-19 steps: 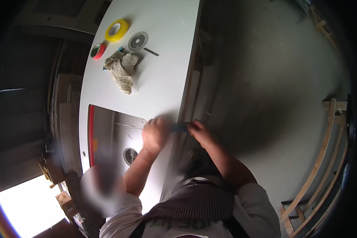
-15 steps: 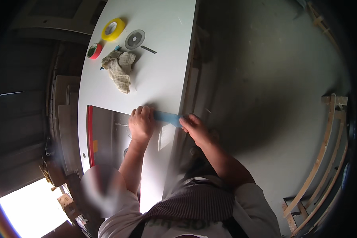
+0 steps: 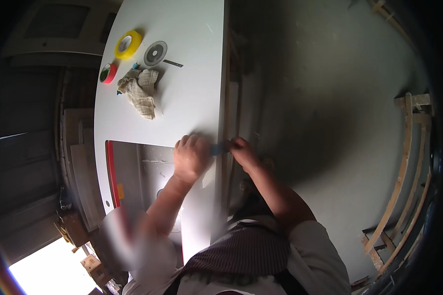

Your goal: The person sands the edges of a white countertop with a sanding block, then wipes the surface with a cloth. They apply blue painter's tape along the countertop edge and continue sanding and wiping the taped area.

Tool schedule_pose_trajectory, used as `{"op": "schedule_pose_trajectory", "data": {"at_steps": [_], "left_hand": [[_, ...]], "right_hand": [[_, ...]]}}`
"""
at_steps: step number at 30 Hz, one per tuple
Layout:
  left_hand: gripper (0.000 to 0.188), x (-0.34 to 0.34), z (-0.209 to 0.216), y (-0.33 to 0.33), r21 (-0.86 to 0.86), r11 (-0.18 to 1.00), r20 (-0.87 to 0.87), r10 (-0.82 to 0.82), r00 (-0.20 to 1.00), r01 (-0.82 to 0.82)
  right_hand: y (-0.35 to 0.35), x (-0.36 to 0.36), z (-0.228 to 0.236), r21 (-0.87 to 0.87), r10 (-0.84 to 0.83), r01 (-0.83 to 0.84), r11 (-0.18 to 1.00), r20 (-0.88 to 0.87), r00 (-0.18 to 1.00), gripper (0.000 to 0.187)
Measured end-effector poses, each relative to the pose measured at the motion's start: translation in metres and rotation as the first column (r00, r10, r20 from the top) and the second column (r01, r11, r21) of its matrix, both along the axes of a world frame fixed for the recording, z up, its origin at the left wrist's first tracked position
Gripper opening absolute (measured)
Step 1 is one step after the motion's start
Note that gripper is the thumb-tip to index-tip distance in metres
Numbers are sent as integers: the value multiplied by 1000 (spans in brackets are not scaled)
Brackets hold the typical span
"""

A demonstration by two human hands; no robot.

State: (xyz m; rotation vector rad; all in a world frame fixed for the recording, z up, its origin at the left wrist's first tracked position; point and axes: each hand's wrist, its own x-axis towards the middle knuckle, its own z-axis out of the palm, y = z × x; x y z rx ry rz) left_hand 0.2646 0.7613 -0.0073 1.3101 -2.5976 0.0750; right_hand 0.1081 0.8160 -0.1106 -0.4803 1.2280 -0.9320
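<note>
A flat blue strip point(image 3: 217, 149), perhaps tape, lies across the narrow part of a white panel point(image 3: 187, 93), between its cut-out opening and its right edge. Over the strip's left part rests my left hand point(image 3: 192, 153), fingers curled down and closed, hiding most of it. At the panel's edge my right hand point(image 3: 239, 149) pinches the other end between thumb and fingers. Only a short piece of blue shows between the two hands.
Farther up the panel lie a crumpled beige cloth point(image 3: 141, 92), a yellow tape roll point(image 3: 129, 44), a red tape roll point(image 3: 108, 73), a grey cutting disc point(image 3: 155, 53) and a thin dark blade point(image 3: 173, 63). A wooden rack point(image 3: 402, 172) stands on the right.
My left hand has slid right along the panel, closer to my right hand. Less of the blue strip shows between them. The whole view has shifted slightly.
</note>
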Motion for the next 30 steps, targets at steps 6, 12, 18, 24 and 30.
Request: {"op": "schedule_pose_trajectory", "data": {"at_steps": [6, 12, 18, 24, 30], "left_hand": [[5, 8, 3, -11, 7, 999, 54, 44, 998, -45], [6, 25, 3, -28, -21, 996, 91, 91, 992, -89], [10, -3, 9, 9, 83, 988, 73, -134, 988, 128], [12, 11, 2, 4, 27, 999, 104, 18, 994, -21], [24, 43, 4, -24, 16, 992, 127, 122, 984, -125]], "right_hand": [[-6, 1, 3, -64, -15, 15, 998, 7, 1000, 21], [-5, -3, 27, -148, 7, 1, 989, 56, 998, 19], [16, 3, -15, -105, 24, -42, 994, -169, 985, 24], [11, 5, -2, -211, 11, -44, 976, -155, 988, 26], [6, 0, 25, -245, 36, -43, 968, -33, 999, 17]]}}
